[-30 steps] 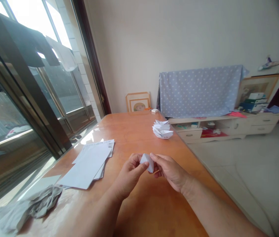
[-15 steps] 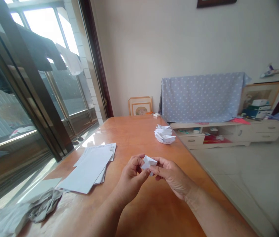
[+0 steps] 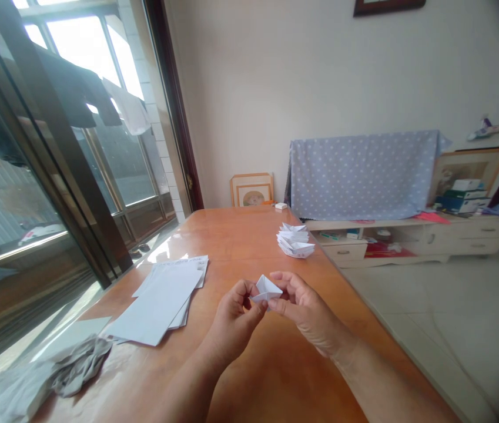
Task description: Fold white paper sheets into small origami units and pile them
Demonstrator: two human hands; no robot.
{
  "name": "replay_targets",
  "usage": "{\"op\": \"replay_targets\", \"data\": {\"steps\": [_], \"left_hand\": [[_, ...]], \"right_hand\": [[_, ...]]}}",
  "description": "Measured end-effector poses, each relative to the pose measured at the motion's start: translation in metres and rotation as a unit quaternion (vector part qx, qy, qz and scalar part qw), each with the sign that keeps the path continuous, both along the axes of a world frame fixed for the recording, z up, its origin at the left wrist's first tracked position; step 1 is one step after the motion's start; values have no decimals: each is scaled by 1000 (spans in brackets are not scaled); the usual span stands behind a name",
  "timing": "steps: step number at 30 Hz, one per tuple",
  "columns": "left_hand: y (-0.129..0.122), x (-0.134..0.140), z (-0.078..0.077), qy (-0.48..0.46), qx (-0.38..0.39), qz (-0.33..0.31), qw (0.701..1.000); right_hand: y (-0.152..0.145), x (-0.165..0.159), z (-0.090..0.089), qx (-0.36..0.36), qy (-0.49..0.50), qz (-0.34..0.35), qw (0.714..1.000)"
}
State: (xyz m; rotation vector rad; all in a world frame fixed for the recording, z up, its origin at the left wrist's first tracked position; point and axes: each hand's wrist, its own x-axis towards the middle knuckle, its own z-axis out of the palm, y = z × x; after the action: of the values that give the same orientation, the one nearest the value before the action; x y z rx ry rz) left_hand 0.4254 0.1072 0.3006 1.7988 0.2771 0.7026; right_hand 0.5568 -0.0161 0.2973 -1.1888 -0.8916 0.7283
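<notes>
A small folded white paper boat is held above the table between my two hands, its pointed middle facing up. My left hand pinches its left end with thumb and fingers. On the opposite side, my right hand grips the right end, the thumb at the near lower edge and the fingers behind. The fingers partly hide the underside. Farther off, near the table's right edge, several similar folded paper boats stand close together in a cluster.
On the wooden table, loose sheets of white paper overlap to the left. A crumpled grey cloth lies at the near left. A small white box sits at the far end. Beyond the right edge stands a low white cabinet.
The fingers of my right hand have lifted slightly behind the paper boat, and its folds look more spread. My left hand keeps nearly the same hold. The view has shifted very little.
</notes>
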Motion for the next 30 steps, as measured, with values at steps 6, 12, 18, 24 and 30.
{"op": "replay_targets", "data": {"steps": [6,12,18,24,30], "left_hand": [[-5,-2,4,28,89,-8,996],[-11,-2,4,30,159,-29,986],[-12,-2,6,32,166,-36,985],[-16,-2,10,44,120,-47,991],[-13,2,4,53,18,-52,997]], "right_hand": [[-2,6,0,25,33,-44,998],[1,12,-5,-27,4,-58,998],[-2,13,-3,-45,-33,-56,997],[-2,13,-5,-53,-62,-83,993],[-2,12,-3,-46,-66,-86,993]]}}
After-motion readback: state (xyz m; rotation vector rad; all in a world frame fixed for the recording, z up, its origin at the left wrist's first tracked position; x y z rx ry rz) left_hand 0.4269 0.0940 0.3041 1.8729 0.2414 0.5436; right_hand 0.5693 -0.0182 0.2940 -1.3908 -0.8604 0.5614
